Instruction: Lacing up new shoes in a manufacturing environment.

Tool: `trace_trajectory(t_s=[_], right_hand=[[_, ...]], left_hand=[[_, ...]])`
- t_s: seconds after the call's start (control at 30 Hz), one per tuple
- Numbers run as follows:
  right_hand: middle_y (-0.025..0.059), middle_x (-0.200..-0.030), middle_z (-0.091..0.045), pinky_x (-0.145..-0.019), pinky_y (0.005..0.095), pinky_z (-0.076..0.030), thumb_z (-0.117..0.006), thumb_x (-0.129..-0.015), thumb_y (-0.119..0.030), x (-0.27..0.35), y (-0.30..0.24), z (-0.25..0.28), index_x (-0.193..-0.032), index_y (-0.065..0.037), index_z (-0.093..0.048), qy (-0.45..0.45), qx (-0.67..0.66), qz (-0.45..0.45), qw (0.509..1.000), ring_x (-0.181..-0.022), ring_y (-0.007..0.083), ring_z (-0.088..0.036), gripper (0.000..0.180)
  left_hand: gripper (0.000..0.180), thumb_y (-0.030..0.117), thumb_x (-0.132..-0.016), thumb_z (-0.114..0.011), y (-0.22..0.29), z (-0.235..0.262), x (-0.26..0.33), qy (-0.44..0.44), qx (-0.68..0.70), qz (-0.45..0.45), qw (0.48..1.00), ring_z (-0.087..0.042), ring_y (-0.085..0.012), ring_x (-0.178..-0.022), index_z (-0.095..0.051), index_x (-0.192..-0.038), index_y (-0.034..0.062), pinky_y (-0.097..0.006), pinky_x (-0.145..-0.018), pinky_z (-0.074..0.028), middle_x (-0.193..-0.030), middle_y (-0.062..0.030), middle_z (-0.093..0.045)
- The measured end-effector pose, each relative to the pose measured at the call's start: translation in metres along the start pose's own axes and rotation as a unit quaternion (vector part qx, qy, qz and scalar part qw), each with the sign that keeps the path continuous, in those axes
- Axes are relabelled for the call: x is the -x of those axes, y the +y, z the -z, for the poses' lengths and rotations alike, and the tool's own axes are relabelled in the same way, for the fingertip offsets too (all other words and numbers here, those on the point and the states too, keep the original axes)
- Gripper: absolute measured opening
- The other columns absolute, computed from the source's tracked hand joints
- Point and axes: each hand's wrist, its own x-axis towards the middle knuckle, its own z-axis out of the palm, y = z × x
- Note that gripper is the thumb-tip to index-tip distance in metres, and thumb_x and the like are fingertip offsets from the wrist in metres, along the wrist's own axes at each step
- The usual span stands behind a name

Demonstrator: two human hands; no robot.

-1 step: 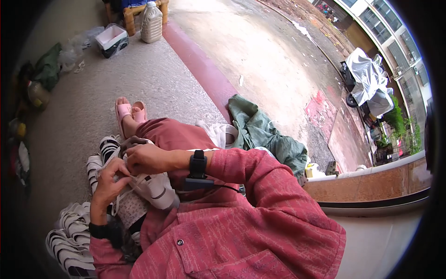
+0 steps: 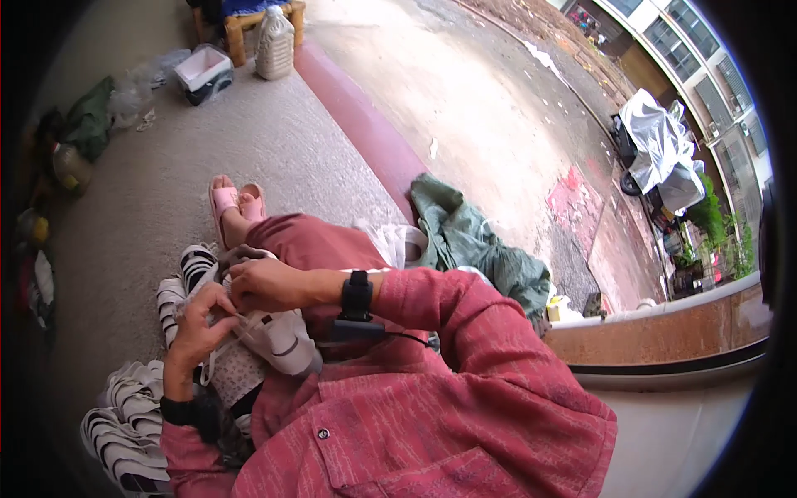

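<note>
In the head view, the shirt [image 2: 374, 423] is seen nearest, and beyond it a pale piece with grey stripes [image 2: 286, 344] is held in the lap, below and between the two hands. Hardly anything is changed since the earlier picture: the surroundings are shifted very slightly in the view, while both hands are kept at the same place, so the work seems to be carried on in the same hold. The fingers of the left hand [image 2: 202, 325] are pinched together at the upper edge of the pale piece, though whether a thin strand is also caught there cannot be made out. The fingers of the right hand [image 2: 264, 284] are bent down, but their tips are hidden behind the hand's own back, and whether anything is gripped cannot be told. The spotted cloth [image 2: 237, 372] is partly covered by the piece. The stacked striped pieces [image 2: 124, 427] at the left are blurred toward the dark rim. Farther off, the white bundle [image 2: 394, 241] is partly hidden by the leg and the green sheet [image 2: 490, 245]. Beyond the pink slippers [image 2: 222, 199], the bamboo stool [image 2: 237, 40] is cut off by the top edge.
</note>
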Motion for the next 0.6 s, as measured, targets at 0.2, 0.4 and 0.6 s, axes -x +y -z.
trace_trajectory(t_s=[0.2,0.4,0.6], right_hand=[[0.0049,-0.096,-0.058,-0.062,0.0264,-0.046,-0.062,-0.093,-0.018,0.015,0.01,0.03,-0.094,-0.003,-0.061,0.189,-0.427,-0.26,0.845,-0.069,0.0124,-0.056,0.015],[0.0051,-0.085,-0.063,-0.049,0.0233,-0.048,-0.054,-0.097,-0.019,-0.013,-0.044,0.04,-0.096,-0.005,-0.053,0.151,-0.6,-0.304,0.724,-0.062,0.0136,-0.061,0.014],[0.0017,-0.076,-0.058,-0.044,0.026,-0.049,-0.051,-0.099,-0.021,-0.019,-0.026,0.024,-0.094,-0.009,-0.052,0.16,-0.631,-0.329,0.684,-0.051,0.0117,-0.055,0.014]], left_hand=[[0.027,0.023,-0.066,-0.082,0.015,-0.018,0.005,0.047,-0.053,0.043,0.997,-0.051,-0.0119,-0.066,-0.066,-0.081,0.0071,-0.026,-0.061,-0.044,-0.085,-0.0018,-0.049],[0.03,0.026,-0.068,-0.084,0.004,-0.032,0.004,0.072,-0.156,0.014,0.985,-0.06,-0.0259,-0.089,-0.069,-0.082,0.004,-0.037,-0.078,-0.05,-0.092,-0.0092,-0.054],[0.017,0.012,-0.079,-0.075,-0.001,-0.027,0.003,0.049,0.036,0.046,0.997,-0.056,-0.0192,-0.091,-0.066,-0.084,-0.001,-0.03,-0.079,-0.048,-0.097,-0.0061,-0.051]])
